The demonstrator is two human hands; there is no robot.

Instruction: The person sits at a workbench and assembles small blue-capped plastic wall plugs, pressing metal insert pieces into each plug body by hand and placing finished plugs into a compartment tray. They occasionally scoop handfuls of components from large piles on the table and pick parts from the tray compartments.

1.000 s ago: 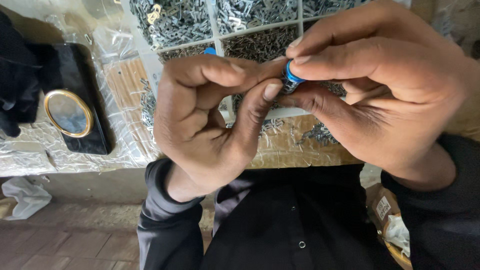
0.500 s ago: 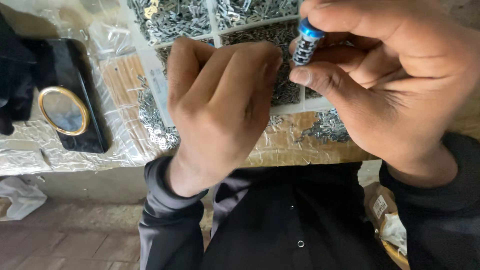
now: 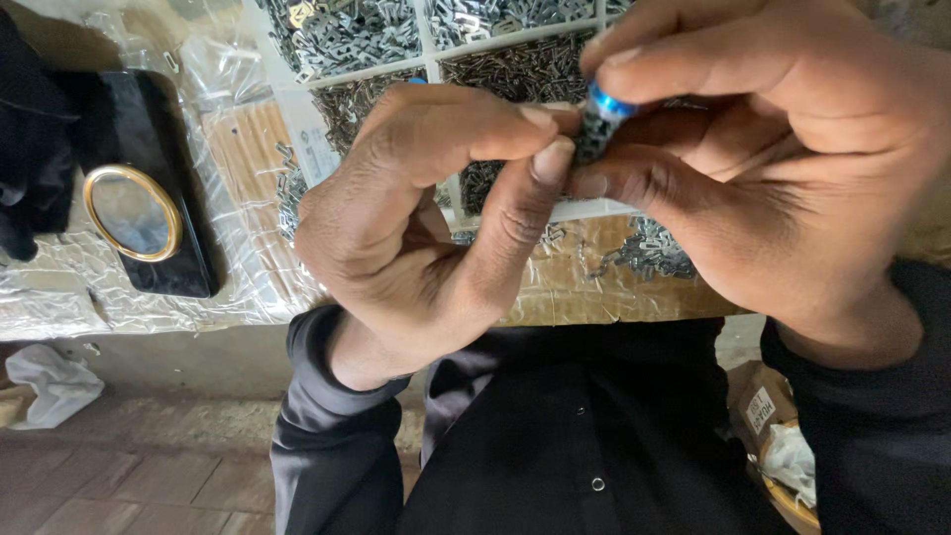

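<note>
Two hands meet over the parts tray [image 3: 436, 50]: my right hand [image 3: 783, 168] pinches the small blue-capped metal piece [image 3: 599, 124], my left hand [image 3: 426, 228] presses thumb and forefinger against it.

A black phone [image 3: 149, 188] lies screen-up at the left on crinkled clear plastic wrap [image 3: 119, 307], a gold-rimmed oval mirror [image 3: 132, 213] resting on it. At the lower right, a small brown cardboard box [image 3: 758, 406] with a white label sits on the floor.
</note>
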